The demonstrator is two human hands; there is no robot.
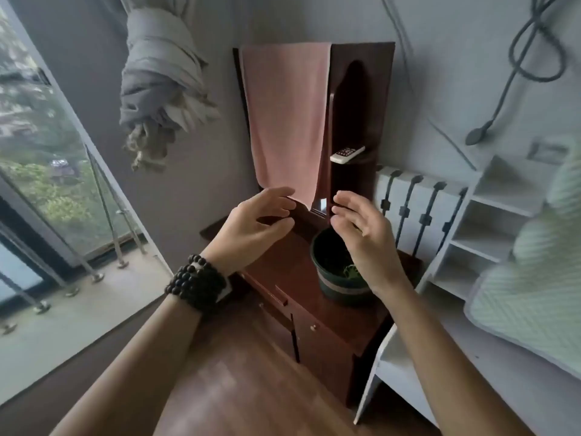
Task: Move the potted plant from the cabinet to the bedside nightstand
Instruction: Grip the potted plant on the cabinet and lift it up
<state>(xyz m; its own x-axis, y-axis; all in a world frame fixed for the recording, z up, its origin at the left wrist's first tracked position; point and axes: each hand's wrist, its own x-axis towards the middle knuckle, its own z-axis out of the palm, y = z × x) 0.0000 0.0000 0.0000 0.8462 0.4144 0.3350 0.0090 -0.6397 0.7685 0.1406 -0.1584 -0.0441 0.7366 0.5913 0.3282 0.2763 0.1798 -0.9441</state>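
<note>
the potted plant [341, 272] stands on the top of the dark red-brown cabinet [283, 269], toward the cabinet's right side, close to the white shelf unit [484, 234] that adjoins it. the pot is dark green with a pale band around its lower part, and a little green growth shows inside the rim (most of it is hidden behind the right wrist).

both hands are raised above the cabinet top, palms turned toward each other. the left hand [254, 225] hovers over the cabinet's left-back part, its grip open with fingers curled loosely, holding nothing. a string of dark beads [196, 281] wraps that wrist. the right hand [364, 228] hangs directly over the pot, its grip also open and empty, fingers spread and apart from the pot's rim.

behind the hands, the cabinet's tall back panel carries a pink towel [286, 121] draped over its top edge, and a white remote control [347, 153] lies on a small shelf in the panel's right side. a knotted grey curtain [160, 86] hangs left of the cabinet, beside the window [37, 146].
</note>
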